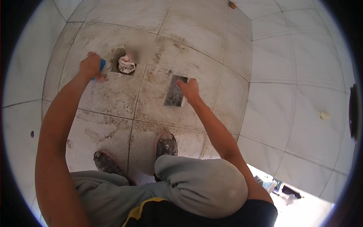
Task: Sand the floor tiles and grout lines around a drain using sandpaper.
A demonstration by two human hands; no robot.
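My left hand (90,67) is closed around a small blue object (102,65) at the left, just above the tiled floor. My right hand (188,89) grips the upper right of a dark grey, smudged rectangular plate (173,96) with a pale edge. Between the hands is a square opening (115,66) in the floor, stuffed with crumpled pale material (125,67). A blurred patch covers the area at its upper right, so what lies there is unclear.
Stained square floor tiles (162,49) meet white wall tiles (306,75) on both sides. My shoes (166,145) are below the plate. A small brownish object (231,4) lies at the far corner. Assorted items (287,191) are on a bright surface at the lower right.
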